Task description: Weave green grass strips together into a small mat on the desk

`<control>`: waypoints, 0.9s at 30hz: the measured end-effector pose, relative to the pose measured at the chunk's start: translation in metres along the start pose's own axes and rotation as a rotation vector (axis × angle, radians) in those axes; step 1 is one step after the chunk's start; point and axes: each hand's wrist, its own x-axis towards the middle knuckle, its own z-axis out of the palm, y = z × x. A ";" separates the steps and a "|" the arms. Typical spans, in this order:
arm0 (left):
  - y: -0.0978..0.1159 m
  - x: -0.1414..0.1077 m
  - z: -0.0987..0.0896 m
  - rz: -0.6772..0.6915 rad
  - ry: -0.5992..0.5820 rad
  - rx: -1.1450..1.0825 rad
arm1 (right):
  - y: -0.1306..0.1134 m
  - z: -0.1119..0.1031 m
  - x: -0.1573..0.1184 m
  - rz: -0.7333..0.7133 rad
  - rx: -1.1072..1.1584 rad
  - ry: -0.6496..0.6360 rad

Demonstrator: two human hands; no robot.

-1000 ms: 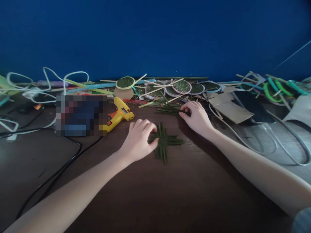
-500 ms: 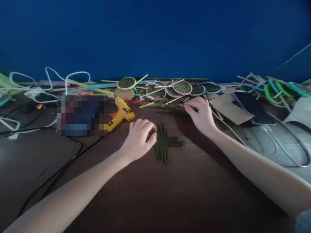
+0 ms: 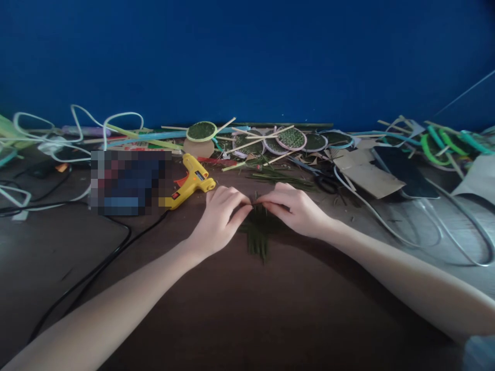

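A small cross-shaped weave of dark green leaf strips (image 3: 257, 242) lies flat on the brown table, its upper part partly covered by my fingers. My left hand (image 3: 224, 214) is at its upper left edge, thumb and forefinger pinched. Facing it from the right, my right hand (image 3: 296, 208) pinches a thin leaf strip just above the weave. The fingertips of both hands nearly meet there, and the strip seems to run between them. More loose leaf strips (image 3: 286, 179) lie behind my right hand.
A yellow glue gun (image 3: 189, 180) lies left of my hands, beside a blurred-out device. Black scissors (image 3: 327, 181), cardboard (image 3: 367, 172) and a phone with a cable (image 3: 406, 172) are on the right. Round woven discs (image 3: 291, 139) and sticks line the blue wall.
My right hand has moved left and nearer, from the loose strips to the top of the weave, bringing a strip. The scissors now show. My left hand has barely shifted.
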 end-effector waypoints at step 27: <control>-0.002 -0.001 0.012 -0.119 0.002 0.293 | 0.007 -0.001 -0.004 0.398 0.111 0.179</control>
